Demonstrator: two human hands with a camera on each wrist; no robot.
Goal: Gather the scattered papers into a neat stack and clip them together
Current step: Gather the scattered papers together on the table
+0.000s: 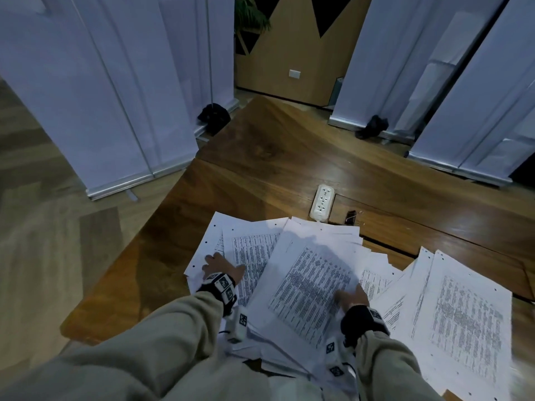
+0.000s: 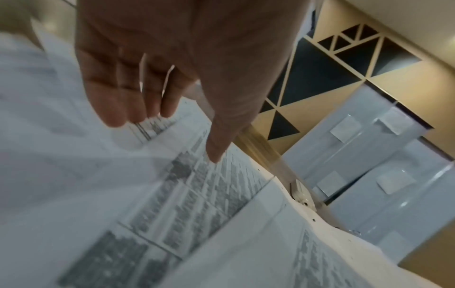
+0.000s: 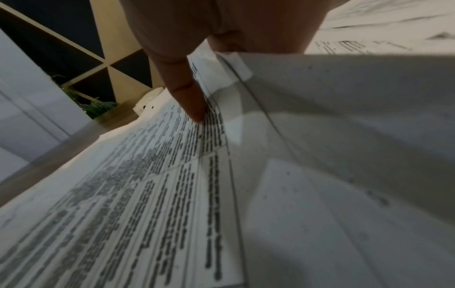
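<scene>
Printed, hole-punched papers point(image 1: 312, 273) lie fanned across the near part of a wooden table point(image 1: 260, 169), with more sheets point(image 1: 463, 308) spread to the right. My left hand point(image 1: 220, 267) rests on the leftmost sheets point(image 1: 252, 250); in the left wrist view its fingers point(image 2: 128, 101) and thumb point(image 2: 216, 148) point straight down onto the paper. My right hand point(image 1: 351, 296) is at the right edge of the top middle sheet. Its thumb point(image 3: 194, 105) presses the print, and a lifted sheet point(image 3: 344, 136) runs between the thumb and the hidden fingers. A small black binder clip point(image 1: 351, 217) lies beyond the papers.
A white power strip point(image 1: 322, 202) sits in the table just behind the papers, left of the clip. White roll-up banners point(image 1: 115, 96) stand on the floor at left and right point(image 1: 463, 96). The table's left edge runs diagonally close to my left arm.
</scene>
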